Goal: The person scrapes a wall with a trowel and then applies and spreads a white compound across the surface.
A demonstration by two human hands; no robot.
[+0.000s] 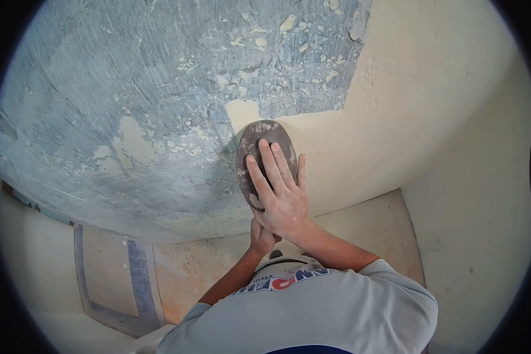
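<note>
- Lying against the broad surface (130,76), near the middle of the view: a dark oval tool (243,150), lengthwise up and down, with pale smears on its back and rim
- Resting on the back of that tool with the right hand (284,203), palm down
- Spreading the right hand's fingers (269,162) apart and nearly straight across the tool, with gaps in between
- Holding the left hand (261,239) low, just below the tool's lower end and partly behind the right hand and wrist
- Curling the left hand's fingers, mostly hidden; cannot tell about any grip or contact with the tool
- Reaching up with both bare forearms from a pale grey shirt (336,307) with blue and red lettering
- To the left of and above the tool, rough blue-grey with scattered pale flecks
- To the right, a smooth cream coat (419,65), with a straight-edged corner above the tool
- Just above the tool's upper end, a small cream patch (243,112)
- Farther left, an irregular pale patch (134,144)
- At far right, a plain pale wall (466,253)
</note>
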